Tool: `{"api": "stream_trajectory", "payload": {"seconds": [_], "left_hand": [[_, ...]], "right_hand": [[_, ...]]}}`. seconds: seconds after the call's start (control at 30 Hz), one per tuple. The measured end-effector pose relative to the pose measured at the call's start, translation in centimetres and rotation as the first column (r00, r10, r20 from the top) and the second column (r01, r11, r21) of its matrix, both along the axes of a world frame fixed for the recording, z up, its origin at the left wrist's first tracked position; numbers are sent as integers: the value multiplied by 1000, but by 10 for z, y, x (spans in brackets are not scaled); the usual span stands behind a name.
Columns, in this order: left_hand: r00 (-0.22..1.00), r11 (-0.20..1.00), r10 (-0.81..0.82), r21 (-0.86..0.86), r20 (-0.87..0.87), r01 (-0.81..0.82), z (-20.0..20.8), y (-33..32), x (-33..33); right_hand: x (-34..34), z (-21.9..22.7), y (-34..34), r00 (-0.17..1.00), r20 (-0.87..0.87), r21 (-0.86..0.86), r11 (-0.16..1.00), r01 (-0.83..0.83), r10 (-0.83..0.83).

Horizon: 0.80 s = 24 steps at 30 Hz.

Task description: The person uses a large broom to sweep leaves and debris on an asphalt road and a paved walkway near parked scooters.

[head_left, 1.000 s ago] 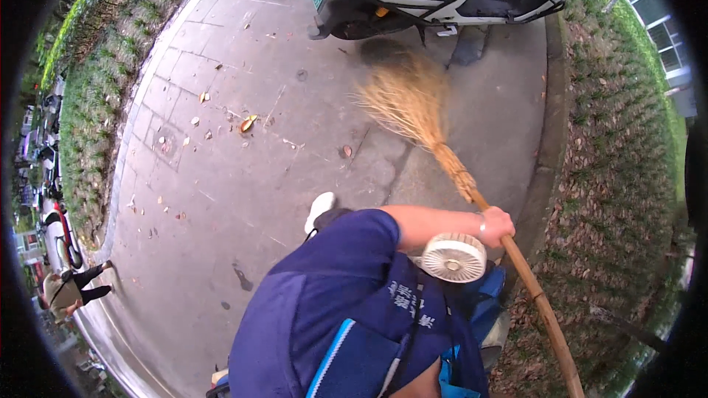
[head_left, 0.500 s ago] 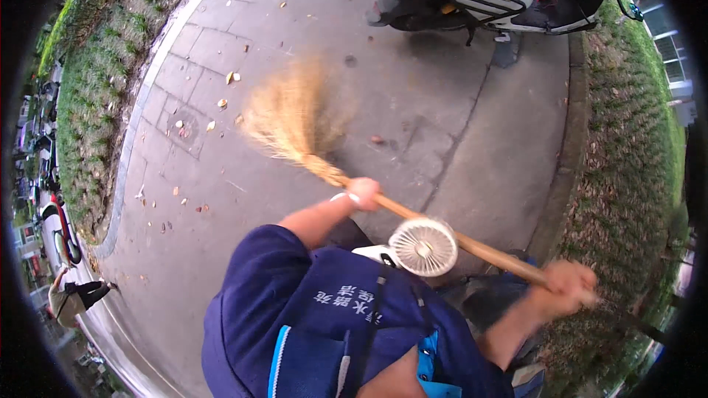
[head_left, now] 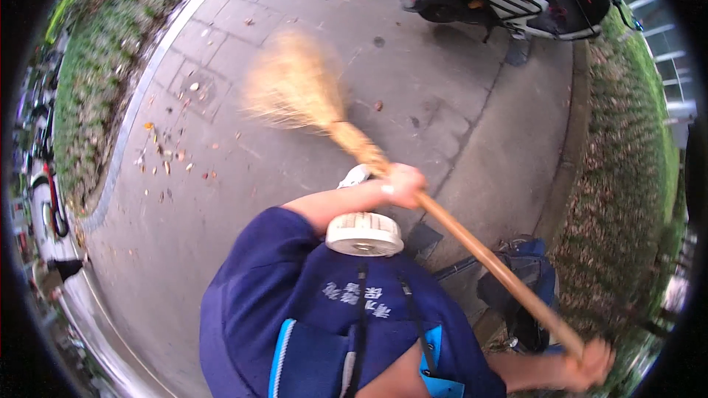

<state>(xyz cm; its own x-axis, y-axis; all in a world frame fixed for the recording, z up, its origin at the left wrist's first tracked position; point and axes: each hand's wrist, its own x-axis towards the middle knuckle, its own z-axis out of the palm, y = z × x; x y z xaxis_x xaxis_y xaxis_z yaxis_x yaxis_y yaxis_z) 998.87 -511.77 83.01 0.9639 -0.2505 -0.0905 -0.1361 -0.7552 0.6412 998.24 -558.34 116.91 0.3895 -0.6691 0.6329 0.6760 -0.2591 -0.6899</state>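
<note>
A straw broom with a wooden handle [head_left: 490, 262] slants across the view, held in both hands. My left hand [head_left: 403, 184] is closed round the handle just below the bound neck of the straw. Farther down, near the handle's end, my right hand [head_left: 588, 365] grips it too. The straw head [head_left: 295, 81] is smeared by motion over the grey pavement, left of the middle; whether it touches the ground I cannot tell. A small white fan [head_left: 364, 234] hangs at my chest, in front of the dark blue shirt.
Fallen leaves [head_left: 168, 155] lie scattered at the left, near a pale curb [head_left: 147, 77] and a planted bed [head_left: 103, 96]. A parked scooter [head_left: 516, 0] stands at the far right. Another planted strip [head_left: 619, 155] runs along the right behind a curb. A person [head_left: 59, 271] is at the left edge.
My right hand has come lower and nearer, and the handle slants more steeply. My left hand has moved right and slightly up. The fan has swung left.
</note>
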Motion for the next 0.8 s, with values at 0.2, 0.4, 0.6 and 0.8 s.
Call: {"api": "stream_trajectory", "payload": {"seconds": [0.2,0.4,0.6,0.8], "left_hand": [[947,906,-271,-285,173,312,31,-148,-6],[948,913,-256,-275,188,301,-61,-159,-78],[976,981,-78,-190,-203,39,-48,27,-289],[849,968,242,174,-470,-180,-103,244,-508]], "right_hand": [[-152,86,125,935,-49,-450,828,-334,351],[-202,75,181,986,20,-329,932,-152,168],[-206,24,175,541,-139,-49,540,-840,829],[-309,-129,369,553,-358,341,657,-673,752]]}}
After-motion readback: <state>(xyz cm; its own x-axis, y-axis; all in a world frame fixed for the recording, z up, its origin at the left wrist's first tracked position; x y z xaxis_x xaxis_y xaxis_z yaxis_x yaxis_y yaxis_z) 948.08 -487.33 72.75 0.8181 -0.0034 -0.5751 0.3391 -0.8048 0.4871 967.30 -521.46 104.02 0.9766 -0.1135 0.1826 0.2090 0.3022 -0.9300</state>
